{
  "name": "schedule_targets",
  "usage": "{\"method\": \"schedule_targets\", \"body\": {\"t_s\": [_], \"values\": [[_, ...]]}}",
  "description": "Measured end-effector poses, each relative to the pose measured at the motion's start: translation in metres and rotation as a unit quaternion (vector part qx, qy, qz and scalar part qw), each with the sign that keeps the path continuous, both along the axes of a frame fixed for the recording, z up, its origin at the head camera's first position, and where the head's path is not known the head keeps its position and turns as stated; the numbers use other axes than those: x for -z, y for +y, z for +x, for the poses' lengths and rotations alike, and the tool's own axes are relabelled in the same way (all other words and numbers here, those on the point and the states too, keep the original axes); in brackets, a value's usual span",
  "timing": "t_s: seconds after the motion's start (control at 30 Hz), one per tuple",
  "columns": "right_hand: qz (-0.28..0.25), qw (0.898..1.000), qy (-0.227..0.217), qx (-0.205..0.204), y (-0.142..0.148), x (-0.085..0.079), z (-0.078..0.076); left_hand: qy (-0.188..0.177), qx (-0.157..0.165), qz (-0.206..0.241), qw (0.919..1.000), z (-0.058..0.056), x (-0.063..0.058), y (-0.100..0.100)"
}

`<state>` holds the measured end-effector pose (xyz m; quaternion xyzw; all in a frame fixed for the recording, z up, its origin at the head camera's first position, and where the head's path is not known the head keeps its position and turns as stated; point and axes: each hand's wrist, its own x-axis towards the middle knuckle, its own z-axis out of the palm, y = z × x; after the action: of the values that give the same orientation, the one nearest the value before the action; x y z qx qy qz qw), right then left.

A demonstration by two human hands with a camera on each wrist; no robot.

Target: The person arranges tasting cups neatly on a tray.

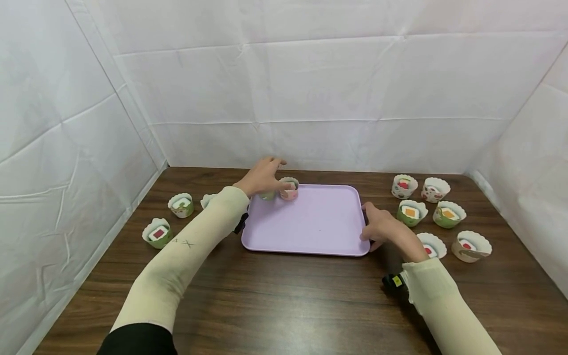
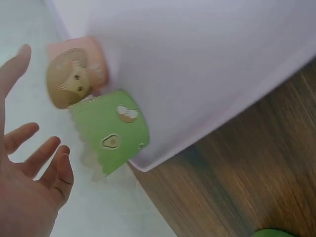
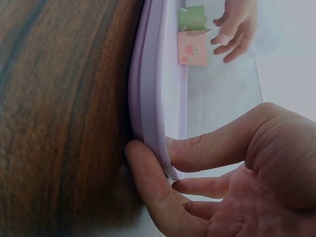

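Note:
A light purple tray lies on the wooden table. In its far left corner stand a pink paper baking cup and a green paper baking cup, side by side. My left hand is over these cups with fingers spread; the left wrist view shows a gap between the fingers and both cups. At the tray's right side, my right hand pinches the rim, thumb on the inside and a finger underneath, as the right wrist view shows.
On the right stand several patterned paper cups with small pieces inside, among them a green one and a white one. Left of the tray are two green cups and a third cup partly behind my left sleeve. White sheeting borders the table.

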<state>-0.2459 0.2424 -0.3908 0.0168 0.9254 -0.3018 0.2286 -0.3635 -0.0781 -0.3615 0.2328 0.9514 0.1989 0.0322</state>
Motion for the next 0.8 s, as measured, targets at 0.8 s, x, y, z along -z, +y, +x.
{"method": "schedule_targets", "body": {"t_s": [0.8], "values": [[-0.017,1.0,-0.003,0.002,0.008,-0.001,0.005,0.019,-0.083,0.164,0.9827,0.052,-0.023,-0.086]]}}
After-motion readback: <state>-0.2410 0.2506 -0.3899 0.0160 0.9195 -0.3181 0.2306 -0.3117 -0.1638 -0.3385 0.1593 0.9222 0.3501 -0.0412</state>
